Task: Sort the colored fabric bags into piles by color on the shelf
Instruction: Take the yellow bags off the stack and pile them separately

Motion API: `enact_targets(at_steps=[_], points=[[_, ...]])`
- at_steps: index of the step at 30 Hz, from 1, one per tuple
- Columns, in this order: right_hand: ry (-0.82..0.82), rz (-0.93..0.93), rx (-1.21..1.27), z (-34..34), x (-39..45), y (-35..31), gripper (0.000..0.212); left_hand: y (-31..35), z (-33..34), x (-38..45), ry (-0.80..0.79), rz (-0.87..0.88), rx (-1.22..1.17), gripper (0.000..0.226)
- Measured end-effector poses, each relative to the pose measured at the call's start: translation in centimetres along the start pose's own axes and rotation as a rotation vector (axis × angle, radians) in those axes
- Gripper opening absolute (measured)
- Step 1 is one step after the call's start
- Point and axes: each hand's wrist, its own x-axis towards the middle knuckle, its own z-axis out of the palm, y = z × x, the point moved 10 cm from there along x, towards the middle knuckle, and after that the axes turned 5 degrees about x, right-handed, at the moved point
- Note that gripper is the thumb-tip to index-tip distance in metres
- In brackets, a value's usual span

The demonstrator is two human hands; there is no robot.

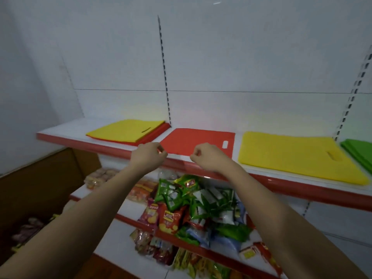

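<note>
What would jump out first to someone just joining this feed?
Bright flat fabric bags along the top shelf: a mixed stack at left with yellow over red, a red bag in the middle, a yellow bag right of it, green bags at the edge. The left hand and right hand pinch the red bag's front edge.

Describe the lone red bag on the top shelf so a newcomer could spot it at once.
Find the top shelf with its red front edge. Near its middle, just right of the slotted upright, the red bag lies flat by itself. Unlike the mixed yellow-on-red stack to its left and the yellow bag to its right, both hands hover at its near edge.
</note>
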Motion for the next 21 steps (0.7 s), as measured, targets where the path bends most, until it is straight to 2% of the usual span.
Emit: enact_targets(at_steps=[5,11,15,21], points=[[-0.064,-0.065,-0.107,8.5,2.1,-9.5,0.032,-12.5,-1.8,-3.9,-0.014,-0.068,-0.051,0.025],[-0.102,-0.086,-0.143,16.5,4.4,-17.1,0.035,-24.8,-5.0,-6.3,0.014,-0.134,-0.058,0.02],[-0.107,-0.098,-0.157,19.0,6.0,-19.9,0.034,-28.3,-6.2,-4.9,0.005,-0.115,-0.059,0.023],[-0.049,-0.05,-0.164,19.0,10.2,-19.9,0.036,-29.2,-6.0,0.2,0.023,-0.042,-0.098,0.027]])
